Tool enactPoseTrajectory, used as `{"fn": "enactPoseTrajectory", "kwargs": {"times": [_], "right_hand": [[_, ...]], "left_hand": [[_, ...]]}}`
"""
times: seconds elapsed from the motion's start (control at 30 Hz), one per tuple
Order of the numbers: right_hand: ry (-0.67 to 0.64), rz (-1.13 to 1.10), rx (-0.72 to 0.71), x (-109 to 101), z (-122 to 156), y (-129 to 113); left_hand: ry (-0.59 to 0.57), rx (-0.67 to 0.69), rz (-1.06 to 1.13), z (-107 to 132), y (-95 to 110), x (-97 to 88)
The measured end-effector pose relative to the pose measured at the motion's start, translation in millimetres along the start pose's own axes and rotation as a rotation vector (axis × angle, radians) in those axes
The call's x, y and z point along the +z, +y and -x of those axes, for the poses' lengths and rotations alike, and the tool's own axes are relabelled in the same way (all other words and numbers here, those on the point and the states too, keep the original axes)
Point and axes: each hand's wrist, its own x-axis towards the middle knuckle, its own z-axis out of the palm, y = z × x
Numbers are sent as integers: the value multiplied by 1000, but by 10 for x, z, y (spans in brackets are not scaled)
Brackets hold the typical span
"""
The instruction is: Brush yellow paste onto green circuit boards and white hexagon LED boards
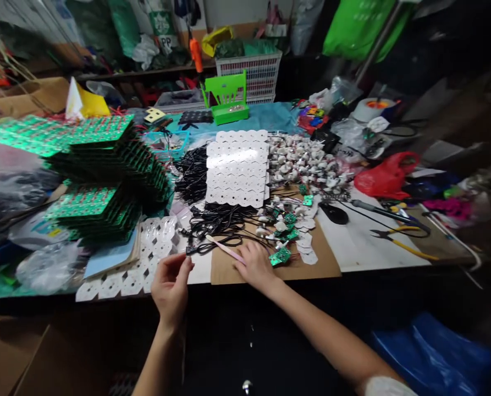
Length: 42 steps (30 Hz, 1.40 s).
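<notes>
My left hand (171, 286) hovers at the table's front edge with thumb and fingers curled toward each other, close to the end of a black wire (204, 246); whether it pinches the wire is unclear. My right hand (254, 265) rests on a brown cardboard sheet (325, 258), fingers closed round a thin pink tool (225, 249) that points left. Small green circuit boards (281, 255) and white round parts lie just right of that hand. A tangle of black wires (216, 217) lies behind both hands.
Stacks of green circuit panels (100, 165) fill the left. White perforated sheets (237, 168) and a heap of small white parts (307, 165) lie in the middle. A red bag (387, 175), yellow-handled pliers (406, 242) and a black mouse (334, 213) sit right. A green stand (227, 99) is behind.
</notes>
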Motion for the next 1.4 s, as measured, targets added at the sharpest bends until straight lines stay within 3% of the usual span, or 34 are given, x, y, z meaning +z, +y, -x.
{"fn": "enactPoseTrajectory", "kwargs": {"times": [0.2,0.33,0.53,0.67,0.77,0.87,1.1,1.27,1.4], "right_hand": [[-5,38,-56,48,-90,83],[-17,-42,-88,-12,-60,142],[-19,-377,-257,-294,416,90],[-33,-535,-295,-379,685,49],[-119,-495,-317,-431,773,105],[-156,-414,-303,-552,827,313],[138,-373,42,-1054,932,1146],[296,-308,205,-1403,738,1573],[306,-297,209,-1497,457,1615]], "left_hand": [[-19,-109,-80,500,-88,18],[-142,-255,-165,851,-193,122],[-351,-512,233,1056,-121,586],[-373,-526,252,1106,-12,747],[-392,-505,182,1111,2,647],[-358,-533,153,1038,-110,405],[-86,-624,128,746,-558,-96],[-37,-607,-12,541,-592,-79],[-98,-551,-246,318,-529,82]]}}
